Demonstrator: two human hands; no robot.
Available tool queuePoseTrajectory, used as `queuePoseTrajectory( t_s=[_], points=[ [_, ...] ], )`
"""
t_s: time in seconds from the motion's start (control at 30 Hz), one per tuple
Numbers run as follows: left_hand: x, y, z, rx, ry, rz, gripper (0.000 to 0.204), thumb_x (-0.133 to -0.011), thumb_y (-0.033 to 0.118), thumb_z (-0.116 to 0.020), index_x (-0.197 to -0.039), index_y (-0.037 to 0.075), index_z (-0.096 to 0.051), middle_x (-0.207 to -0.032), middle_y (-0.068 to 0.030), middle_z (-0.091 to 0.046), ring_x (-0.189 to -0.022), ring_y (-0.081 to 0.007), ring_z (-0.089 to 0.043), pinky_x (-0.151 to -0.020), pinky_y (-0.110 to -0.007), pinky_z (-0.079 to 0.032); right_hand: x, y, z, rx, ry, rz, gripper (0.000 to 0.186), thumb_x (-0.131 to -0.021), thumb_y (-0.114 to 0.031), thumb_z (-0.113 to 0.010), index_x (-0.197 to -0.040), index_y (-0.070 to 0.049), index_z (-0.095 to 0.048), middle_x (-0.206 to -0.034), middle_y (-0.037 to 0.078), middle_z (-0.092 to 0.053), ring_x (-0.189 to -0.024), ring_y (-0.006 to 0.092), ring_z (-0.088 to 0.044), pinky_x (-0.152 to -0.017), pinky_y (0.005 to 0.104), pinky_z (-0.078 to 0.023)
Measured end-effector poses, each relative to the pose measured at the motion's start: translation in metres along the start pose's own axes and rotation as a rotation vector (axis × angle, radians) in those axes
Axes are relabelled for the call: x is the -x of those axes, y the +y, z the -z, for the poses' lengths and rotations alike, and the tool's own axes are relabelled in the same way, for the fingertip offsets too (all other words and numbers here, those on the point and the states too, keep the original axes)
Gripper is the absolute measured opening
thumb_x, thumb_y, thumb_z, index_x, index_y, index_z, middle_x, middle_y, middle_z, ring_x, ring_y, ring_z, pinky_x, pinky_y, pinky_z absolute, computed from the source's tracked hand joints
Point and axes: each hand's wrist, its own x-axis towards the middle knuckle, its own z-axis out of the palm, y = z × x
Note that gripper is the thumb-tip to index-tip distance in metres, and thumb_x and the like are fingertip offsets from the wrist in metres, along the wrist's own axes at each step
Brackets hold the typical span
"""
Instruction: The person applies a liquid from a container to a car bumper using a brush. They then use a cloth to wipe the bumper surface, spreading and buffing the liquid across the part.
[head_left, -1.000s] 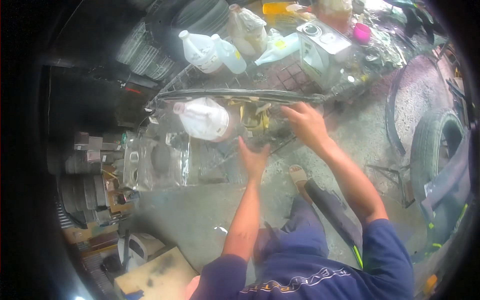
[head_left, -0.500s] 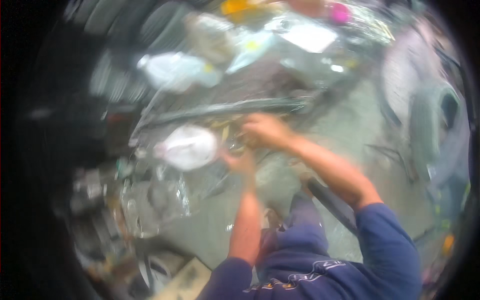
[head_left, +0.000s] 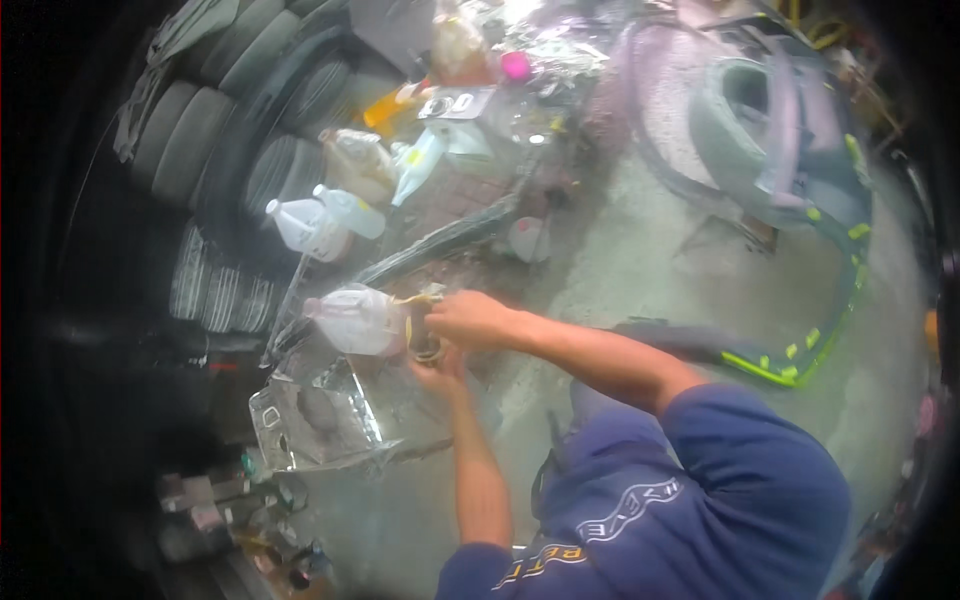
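My left hand point(head_left: 441, 370) is closed around the lower part of a small dark, roughly cylindrical thing point(head_left: 424, 330) with a yellowish edge. Its kind is too blurred to tell. At its upper right side, my right hand point(head_left: 472, 318) has its fingers curled in; whatever they pinch is hidden. Just left of both hands, and close against the dark thing, a translucent white plastic jug point(head_left: 358, 320) lies with its pinkish cap pointing left.
Beyond a long dark bar point(head_left: 440, 243) stand more plastic jugs point(head_left: 310, 228) and an orange container point(head_left: 385, 110). Stacked tires point(head_left: 205, 125) line the far left. A bent metal panel point(head_left: 320, 425) lies near left. To the right are a grey tire point(head_left: 720, 120) and a green-edged frame point(head_left: 800, 372).
The view has swung right and sharpened, so the jugs and bar appear tilted and the grey tire nearer the middle. Both hands stay together beside the jug; the dark thing shows more clearly.
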Motion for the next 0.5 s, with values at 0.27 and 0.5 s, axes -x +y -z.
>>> queuePoseTrajectory(
  t_s=[0.27, 0.5],
  points=[
    [0.173, 0.053, 0.035, -0.636, -0.323, -0.165, 0.08, -0.07, -0.006, -0.087, -0.138, 0.0, -0.045, -0.125, -0.0094, -0.059, -0.108, -0.0189, -0.061, -0.093, -0.032, -0.052, 0.194, -0.128, 0.024, -0.013, 0.216, -0.161, 0.016, -0.09, -0.016, -0.068, -0.105, -0.01, -0.066, -0.094, 0.011, -0.066, -0.091, 0.0334, -0.067, -0.079, 0.0449, -0.053],
    [0.32, 0.116, 0.005, -0.405, -0.761, 0.112, 0.082, -0.068, 0.025, -0.096, -0.132, -0.002, -0.053, -0.124, -0.0145, -0.064, -0.117, -0.0248, -0.062, -0.102, -0.039, -0.048, 0.334, -0.247, 0.073, 0.047, 0.23, -0.345, 0.021, -0.088, -0.011, -0.067, -0.108, -0.008, -0.063, -0.099, 0.012, -0.065, -0.093, 0.0366, -0.066, -0.079, 0.0462, -0.053]
  ],
)
